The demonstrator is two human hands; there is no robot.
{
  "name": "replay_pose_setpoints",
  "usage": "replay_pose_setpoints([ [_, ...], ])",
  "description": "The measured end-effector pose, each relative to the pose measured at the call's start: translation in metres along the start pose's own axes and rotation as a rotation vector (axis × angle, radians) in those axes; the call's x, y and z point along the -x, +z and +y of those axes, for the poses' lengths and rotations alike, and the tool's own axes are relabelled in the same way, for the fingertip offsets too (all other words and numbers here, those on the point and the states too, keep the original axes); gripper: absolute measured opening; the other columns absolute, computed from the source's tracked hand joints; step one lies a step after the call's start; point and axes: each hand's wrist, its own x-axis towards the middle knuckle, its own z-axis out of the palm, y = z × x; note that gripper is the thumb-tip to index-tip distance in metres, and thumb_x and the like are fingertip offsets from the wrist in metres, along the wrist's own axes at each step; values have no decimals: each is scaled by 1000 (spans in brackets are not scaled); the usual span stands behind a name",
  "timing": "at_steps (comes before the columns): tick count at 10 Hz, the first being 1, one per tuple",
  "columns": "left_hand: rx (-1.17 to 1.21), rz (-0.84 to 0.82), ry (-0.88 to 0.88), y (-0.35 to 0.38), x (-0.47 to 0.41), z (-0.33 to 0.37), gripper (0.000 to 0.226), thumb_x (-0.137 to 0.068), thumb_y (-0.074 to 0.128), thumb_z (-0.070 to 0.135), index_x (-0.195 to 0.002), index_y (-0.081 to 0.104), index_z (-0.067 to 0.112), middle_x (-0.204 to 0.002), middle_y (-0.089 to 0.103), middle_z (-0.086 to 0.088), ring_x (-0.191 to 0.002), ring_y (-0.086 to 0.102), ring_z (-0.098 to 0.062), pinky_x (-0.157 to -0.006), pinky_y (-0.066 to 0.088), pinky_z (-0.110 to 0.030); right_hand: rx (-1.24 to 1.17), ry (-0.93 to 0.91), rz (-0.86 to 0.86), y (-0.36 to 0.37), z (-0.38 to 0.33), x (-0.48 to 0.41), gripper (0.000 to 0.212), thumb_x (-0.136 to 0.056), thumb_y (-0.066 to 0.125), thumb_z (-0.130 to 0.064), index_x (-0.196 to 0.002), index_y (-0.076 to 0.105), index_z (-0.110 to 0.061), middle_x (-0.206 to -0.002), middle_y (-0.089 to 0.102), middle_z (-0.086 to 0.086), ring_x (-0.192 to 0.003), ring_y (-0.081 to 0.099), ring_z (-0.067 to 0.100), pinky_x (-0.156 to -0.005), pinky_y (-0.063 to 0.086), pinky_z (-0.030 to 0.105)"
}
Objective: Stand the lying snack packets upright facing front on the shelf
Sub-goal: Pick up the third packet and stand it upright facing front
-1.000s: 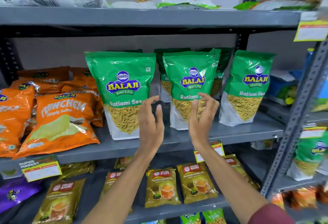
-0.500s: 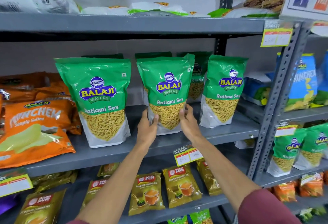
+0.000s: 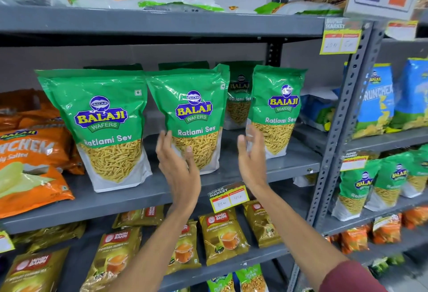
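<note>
With the middle green packet (image 3: pixel 193 118) standing on the grey shelf (image 3: pixel 143 195), front label out and long axis vertical, both hands flank its lower half. Left hand (image 3: pixel 178 169) overlaps its left bottom edge; can't tell if it touches. Right hand (image 3: pixel 251 157) sits off its right edge, clear. Fingers on both spread, gripping nothing. Left is nearer.
</note>
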Motion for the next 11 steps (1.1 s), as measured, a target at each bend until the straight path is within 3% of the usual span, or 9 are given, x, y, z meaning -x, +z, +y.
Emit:
replay_pose_setpoints([
  [1,11,-17,188,18,12,16,43,-102,48,26,-143,39,15,-149,37,-5,-142,35,-14,-115,24,-19,-5,-40,198,-27,4,-11,37,-105,47,-32,-140,46,-20,-135,48,1,-123,52,18,-101,45,33],
  [2,123,-208,215,53,18,36,34,-103,47,29,-136,45,19,-136,48,2,-131,46,-13,-114,36,-30,-27,51,341,-63,13,-36,36,-106,45,-30,-139,44,-15,-136,42,9,-119,53,26,-100,45,39],
  [3,223,-362,38,78,16,45,36,-103,47,34,-135,47,18,-130,56,1,-122,55,-14,-105,45,-38,-29,154,344,-82,23,-54,40,-107,42,-28,-145,39,-14,-144,38,12,-115,53,24,-103,44,45],
  [4,250,-509,-303,118,5,53,51,-100,53,30,-147,40,13,-142,55,-9,-131,54,-24,-109,44,-43,-51,331,235,-103,41,-77,50,-109,34,-32,-157,26,-19,-156,40,13,-132,50,26,-110,39,42],
  [6,199,-663,-534,156,0,51,65,-97,58,32,-155,30,21,-154,47,-7,-141,45,-29,-115,38,-43,-38,482,-76,-112,67,-95,61,-108,23,-48,-163,17,-22,-165,36,9,-151,35,28,-123,29,44],
  [8,112,-626,-455,161,5,40,60,-97,56,31,-152,34,21,-148,54,-5,-136,50,-30,-111,42,-48,-78,429,-159,-104,77,-89,60,-107,21,-51,-157,31,-20,-155,48,4,-145,43,23,-113,36,33],
  [9,87,-584,-418,156,10,36,55,-98,54,30,-149,36,19,-146,56,-5,-135,51,-29,-110,43,-45,-65,412,-192,-101,77,-81,58,-106,22,-52,-154,34,-22,-143,54,-2,-141,47,22,-105,36,30],
  [10,68,-563,-381,144,8,39,54,-100,52,30,-150,35,18,-147,55,-4,-136,51,-27,-104,40,-30,-27,414,-211,-96,66,-75,56,-107,24,-50,-154,34,-22,-145,54,0,-141,47,23,-108,36,32],
  [11,68,-560,-327,138,10,46,58,-101,51,29,-153,30,16,-152,49,-6,-141,46,-26,-106,37,-29,-15,304,-80,-94,54,-66,52,-109,30,-44,-154,35,-19,-147,52,1,-142,47,23,-110,38,34],
])
